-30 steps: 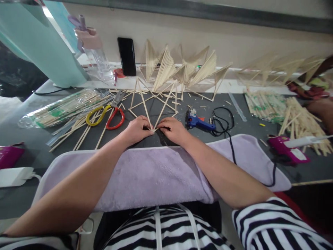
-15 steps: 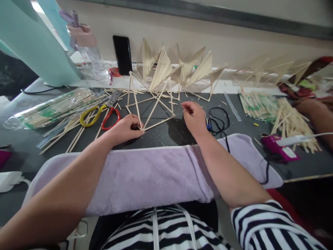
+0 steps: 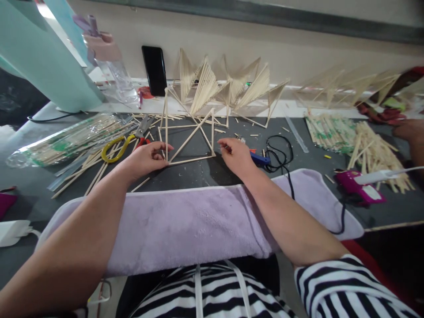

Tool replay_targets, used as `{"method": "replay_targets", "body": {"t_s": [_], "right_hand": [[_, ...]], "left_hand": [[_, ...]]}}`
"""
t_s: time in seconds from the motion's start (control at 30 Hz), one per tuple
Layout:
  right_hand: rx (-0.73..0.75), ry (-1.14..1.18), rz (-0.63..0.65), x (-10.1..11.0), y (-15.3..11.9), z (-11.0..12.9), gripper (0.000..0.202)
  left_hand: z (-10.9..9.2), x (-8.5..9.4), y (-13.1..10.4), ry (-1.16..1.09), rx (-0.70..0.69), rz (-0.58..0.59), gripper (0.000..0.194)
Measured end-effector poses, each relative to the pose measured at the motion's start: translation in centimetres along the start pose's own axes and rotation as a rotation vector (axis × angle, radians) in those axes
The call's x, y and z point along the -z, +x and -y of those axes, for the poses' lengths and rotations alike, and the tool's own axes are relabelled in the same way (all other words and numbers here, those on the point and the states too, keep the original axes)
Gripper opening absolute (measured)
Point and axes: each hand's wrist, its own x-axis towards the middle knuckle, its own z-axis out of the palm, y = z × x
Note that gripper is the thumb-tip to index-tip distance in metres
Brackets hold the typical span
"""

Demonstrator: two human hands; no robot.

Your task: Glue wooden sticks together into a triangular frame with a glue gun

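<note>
A frame of thin wooden sticks (image 3: 190,161) glued into triangles stands on the dark table. At its near left corner, my left hand (image 3: 147,157) is closed, with thumb and fingers around the base of the upright stick. My right hand (image 3: 239,155) is just right of the frame's near right corner, fingers loosely bent and apart, with nothing visible in them. A narrow gap seems to separate its fingertips from the frame. Behind the right wrist lies a blue tool (image 3: 261,159) with a black cord (image 3: 281,152), partly hidden by the hand.
Yellow-and-red scissors (image 3: 114,149) lie left among loose sticks and a bagged stick bundle (image 3: 73,137). Finished stick structures (image 3: 205,84), a phone (image 3: 155,70) and a bottle (image 3: 114,66) stand at the back. A purple cloth (image 3: 188,225) covers the front edge. Another person's hand (image 3: 410,132) is far right.
The stick frame has turned and shifted slightly left with my left hand. My right hand has moved left toward its right corner, and more of the blue tool shows.
</note>
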Motion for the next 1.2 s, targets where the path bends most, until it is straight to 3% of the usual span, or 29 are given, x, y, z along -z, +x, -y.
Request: {"method": "replay_targets", "body": {"t_s": [0.23,0.37,0.43,0.5,0.63,0.73,0.87,1.03,1.2], "right_hand": [[-0.054,0.091,0.141,-1.2,-0.5,0.6,0.035],[-0.014,0.084,0.156,-1.2,-0.6,0.8,0.031],[-0.018,0.086,0.154,-1.2,-0.6,0.8,0.029],[-0.020,0.097,0.151,-1.2,-0.6,0.8,0.028],[0.009,0.112,0.131,-1.1,-0.6,1.1,0.023],[0.043,0.130,0.116,-0.9,-0.7,1.3,0.023],[0.084,0.173,0.108,-0.8,-0.8,1.6,0.029],[0.116,0.230,0.120,-0.7,-1.0,2.0,0.028],[0.021,0.237,0.108,-0.7,-1.0,2.0,0.022]], "left_hand": [[0.3,0.2,0.1,-0.007,-0.003,-0.110,0.060],[-1.2,0.6,-1.0,0.276,0.006,-0.439,0.029],[-2.5,0.0,-1.8,0.404,-0.078,-0.564,0.018],[-3.3,-1.3,-2.4,0.432,-0.206,-0.543,0.016],[-3.1,-4.9,-2.3,0.448,-0.436,-0.262,0.028],[-2.4,-6.5,-1.8,0.571,-0.415,-0.139,0.036],[-2.4,-6.7,-1.5,0.720,-0.308,-0.090,0.033],[-2.3,-6.4,-1.3,0.748,-0.281,-0.085,0.030],[-2.0,-6.1,-1.3,0.709,-0.249,-0.096,0.027]]}}
